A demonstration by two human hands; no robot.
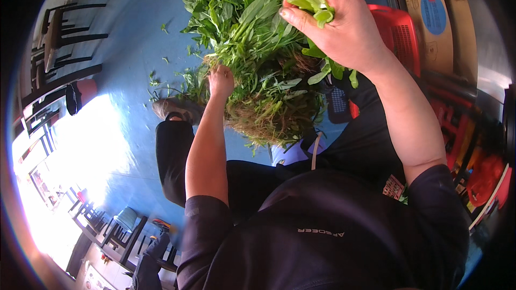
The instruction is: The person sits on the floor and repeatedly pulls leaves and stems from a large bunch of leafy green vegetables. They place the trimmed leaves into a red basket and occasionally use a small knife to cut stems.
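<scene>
My right hand is raised close to the camera, its fingers wrapped around a bunch of pale green vegetable stems. Leaves of that bunch hang below the fist. Lower and to the left, my left hand is curled against the near left side of a big heap of leafy greens. Thin roots show just past its knuckles, but its fingertips are hidden, so I cannot tell whether it grips a stem. Brown, tangled roots face me at the heap's near end.
The heap lies on a blue floor with scattered leaf scraps, between my shoes. At right stand a red plastic basket and a cardboard box. Dark wooden stools line the left. Another person's leg shows lower left.
</scene>
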